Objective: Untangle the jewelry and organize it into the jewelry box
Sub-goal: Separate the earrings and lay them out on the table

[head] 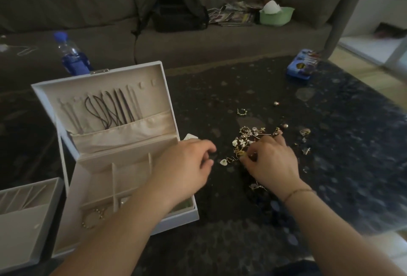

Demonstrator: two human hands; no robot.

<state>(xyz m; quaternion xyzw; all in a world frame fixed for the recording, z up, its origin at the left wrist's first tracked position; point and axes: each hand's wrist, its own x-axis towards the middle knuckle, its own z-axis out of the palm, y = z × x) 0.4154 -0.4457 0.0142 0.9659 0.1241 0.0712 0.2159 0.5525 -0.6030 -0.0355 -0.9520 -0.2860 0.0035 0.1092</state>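
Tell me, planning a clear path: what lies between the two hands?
Head view: a white heart-shaped pendant on bare dark table, between left hand and right hand.

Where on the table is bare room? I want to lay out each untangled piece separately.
Bare dark tabletop lies in front, between the open jewelry box and the right forearm, and beyond the pile toward the blue tin. It is crowded around the jewelry pile under the right hand, with loose bits scattered to its right.

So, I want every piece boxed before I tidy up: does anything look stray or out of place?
Yes. A gold ring and a round bead lie apart on the dark table, beyond the tangled gold jewelry pile. The white jewelry box's removable tray sits outside it, at the left.
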